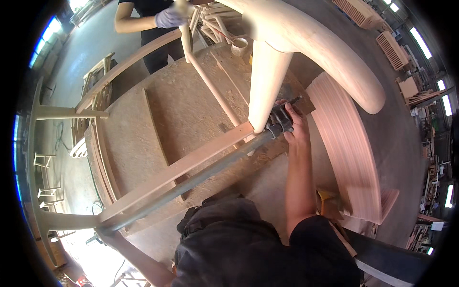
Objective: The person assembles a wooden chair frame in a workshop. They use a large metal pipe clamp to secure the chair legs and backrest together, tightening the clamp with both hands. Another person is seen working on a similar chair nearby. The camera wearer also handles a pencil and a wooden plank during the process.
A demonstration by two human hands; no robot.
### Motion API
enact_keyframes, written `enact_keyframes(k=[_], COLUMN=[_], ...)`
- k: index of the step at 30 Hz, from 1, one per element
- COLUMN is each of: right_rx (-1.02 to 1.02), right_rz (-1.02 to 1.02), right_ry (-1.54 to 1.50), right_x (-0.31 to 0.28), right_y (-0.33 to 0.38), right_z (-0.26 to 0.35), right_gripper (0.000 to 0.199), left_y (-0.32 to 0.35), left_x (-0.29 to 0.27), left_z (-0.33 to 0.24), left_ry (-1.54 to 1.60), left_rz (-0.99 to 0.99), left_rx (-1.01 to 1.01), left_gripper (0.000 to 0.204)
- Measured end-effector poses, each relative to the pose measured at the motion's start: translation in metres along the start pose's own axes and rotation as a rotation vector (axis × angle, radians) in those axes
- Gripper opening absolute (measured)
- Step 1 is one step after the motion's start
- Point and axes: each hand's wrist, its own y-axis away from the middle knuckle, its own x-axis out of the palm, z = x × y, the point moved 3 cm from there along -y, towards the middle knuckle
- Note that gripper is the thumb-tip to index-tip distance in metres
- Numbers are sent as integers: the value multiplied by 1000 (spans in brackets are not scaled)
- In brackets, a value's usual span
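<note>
From my end, nearest on the left, the left hand (pixel 108 235) is at the left end of a long grey pipe clamp (pixel 191 176); glare and the pipe hide its fingers, so I cannot tell how far they are closed. Over to the right, the right hand (pixel 299 129) has its fingers curled around the dark clamp head (pixel 281 118), just beside the foot of a pale leg (pixel 267 86).

The clamp lies along the near side of a wooden rail (pixel 177 167). I judge it heavy and stiff, its smooth pipe apt to turn in bare fingers; I would hold it by the head and support the far-left end. The pale wood looks rigid but easily dented by metal.

Beyond is the dusty workbench (pixel 124 134), then a small cup (pixel 239 47) and, farthest, a co-worker's gloved hand (pixel 170 18).
</note>
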Motion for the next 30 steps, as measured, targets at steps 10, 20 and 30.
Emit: enact_keyframes(k=[10, 20, 30], right_rx=[-76, -108, 73], right_rz=[20, 63, -96], right_ry=[30, -10, -38], right_x=[-5, -12, -76], right_y=[19, 18, 6], right_z=[9, 8, 6], right_gripper=[24, 21, 39], left_y=[11, -4, 18], left_x=[16, 12, 24], left_z=[-9, 2, 13], left_ry=[-118, -46, -49], left_rz=[-24, -142, -39], left_rx=[-2, -16, 19], left_gripper=[50, 50, 30])
